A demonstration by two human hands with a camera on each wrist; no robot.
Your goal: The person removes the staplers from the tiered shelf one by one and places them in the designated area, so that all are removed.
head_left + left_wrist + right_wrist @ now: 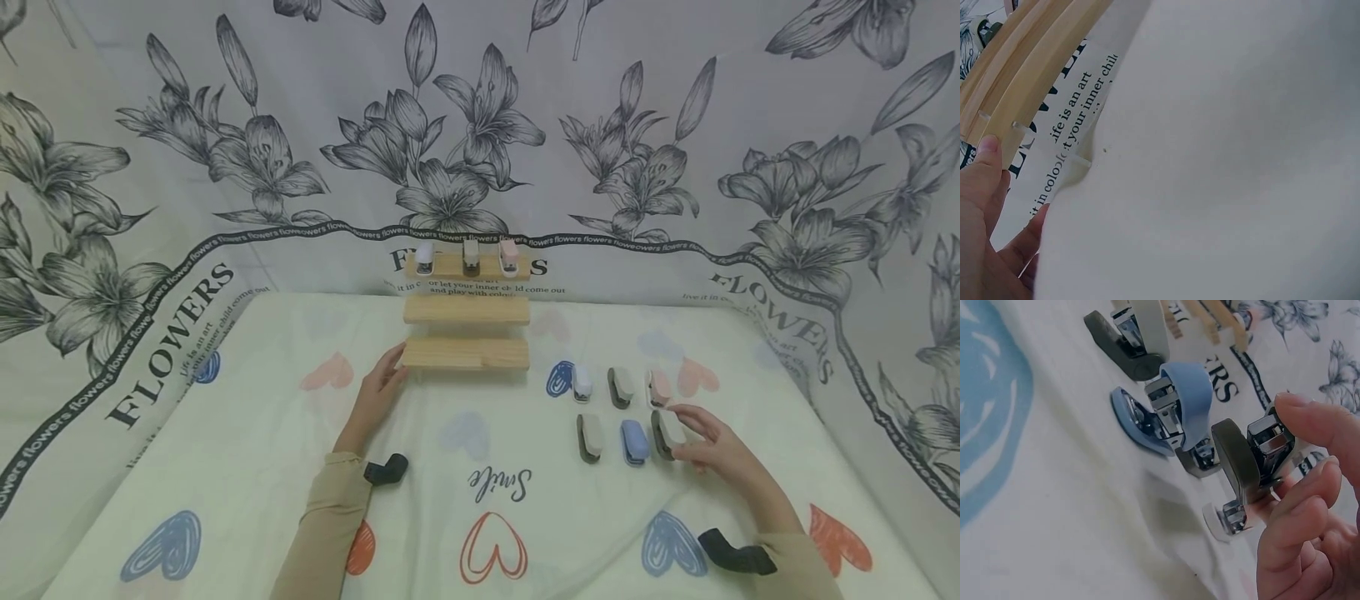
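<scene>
My left hand holds the left end of the lowest board of a three-tier wooden rack. Its thumb presses on the board's end in the left wrist view. At the right, my right hand grips a small grey stapler with a dark base. The right wrist view shows this stapler tilted between thumb and fingers. Beside it sits a blue stapler, then another grey stapler. Behind these are a white stapler, a grey one and a pink one.
On the rack's top tier stand a white stapler, a grey stapler and a pink stapler. A heart-printed cloth covers the table. Behind the rack hangs a floral curtain.
</scene>
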